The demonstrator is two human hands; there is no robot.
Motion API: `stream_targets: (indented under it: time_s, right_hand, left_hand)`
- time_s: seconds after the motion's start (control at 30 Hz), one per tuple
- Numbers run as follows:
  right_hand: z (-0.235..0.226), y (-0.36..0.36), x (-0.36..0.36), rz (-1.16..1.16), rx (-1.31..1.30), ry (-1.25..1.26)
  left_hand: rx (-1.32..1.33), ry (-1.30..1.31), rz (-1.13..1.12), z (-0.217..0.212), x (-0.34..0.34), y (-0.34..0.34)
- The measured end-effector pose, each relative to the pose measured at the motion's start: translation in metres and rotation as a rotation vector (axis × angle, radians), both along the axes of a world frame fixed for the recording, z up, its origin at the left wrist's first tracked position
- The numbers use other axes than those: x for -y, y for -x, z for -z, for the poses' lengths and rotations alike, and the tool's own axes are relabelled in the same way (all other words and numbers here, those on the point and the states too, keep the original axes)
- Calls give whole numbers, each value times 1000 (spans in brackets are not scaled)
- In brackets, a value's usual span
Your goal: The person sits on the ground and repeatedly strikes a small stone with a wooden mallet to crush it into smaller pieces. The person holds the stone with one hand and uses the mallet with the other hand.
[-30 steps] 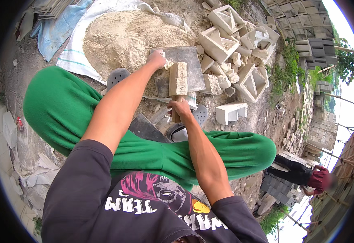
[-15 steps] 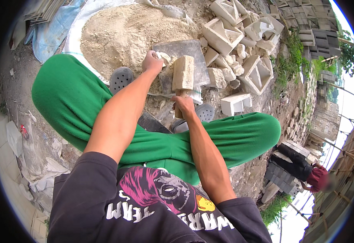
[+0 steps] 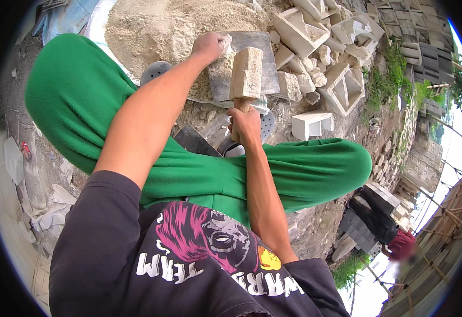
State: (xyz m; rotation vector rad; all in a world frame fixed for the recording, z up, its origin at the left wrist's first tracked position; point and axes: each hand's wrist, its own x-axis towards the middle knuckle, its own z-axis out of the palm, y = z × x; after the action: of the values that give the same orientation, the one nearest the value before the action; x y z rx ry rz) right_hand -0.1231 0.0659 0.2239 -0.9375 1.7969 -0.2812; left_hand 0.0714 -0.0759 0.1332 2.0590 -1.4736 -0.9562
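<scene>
My left hand (image 3: 208, 47) is closed on a pale stone chunk (image 3: 227, 42), over the left part of a dark flat slab (image 3: 269, 48). Most of the chunk is hidden by the fingers. In my right hand (image 3: 246, 124) is the handle of a wooden mallet, fingers wrapped round it. The blocky mallet head (image 3: 246, 74) is above the slab in the picture and covers part of it. Whether the head touches the slab I cannot tell.
Crushed pale rubble (image 3: 162, 26) lies on a white sheet beyond my left hand. Broken pale blocks (image 3: 301, 33) are heaped right of the slab, and a white hollow block (image 3: 312, 124) sits nearer. A person (image 3: 381, 222) is among stacked blocks at the right.
My left hand has moved farther away and slightly right over the slab. The mallet stays in my right hand, nearly unmoved against the slab. The whole view has shifted a little.
</scene>
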Motion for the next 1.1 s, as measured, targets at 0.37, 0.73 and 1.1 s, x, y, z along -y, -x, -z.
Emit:
stream_targets:
  time_s: [0.37,0.73,1.1]
  right_hand:
    - [20,5,-10,-64,-18,43]
    - [31,16,-8,-147,-73,230]
    - [41,15,-9,-219,-168,244]
  left_hand:
    - [-130,-102,299,0,21,-11]
    - [-314,-175,301,32,46,-26]
    - [-521,-131,312,92,61,-29]
